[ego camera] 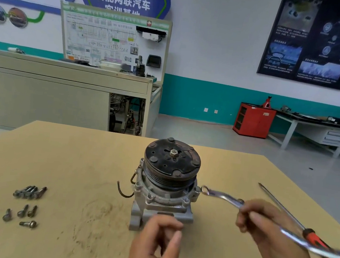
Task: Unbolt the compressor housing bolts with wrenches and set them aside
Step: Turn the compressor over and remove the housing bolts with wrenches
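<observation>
A grey compressor [163,199] with a black pulley on top stands upright in the middle of the wooden table [90,162]. My right hand [264,222] grips a chrome ring wrench [222,197]. The wrench's ring end sits at the right side of the housing flange, beside a bolt head. My left hand [157,245] hovers just in front of the compressor base with fingers loosely curled and nothing in it. Several removed bolts [29,192] lie in a row at the left. More loose bolts [21,214] are scattered below them.
A long screwdriver with a red and black handle [313,236] lies on the table at the right, partly under my right arm. Beyond the table stand a grey workbench [63,96], a red cabinet [254,121] and a bench along the back wall.
</observation>
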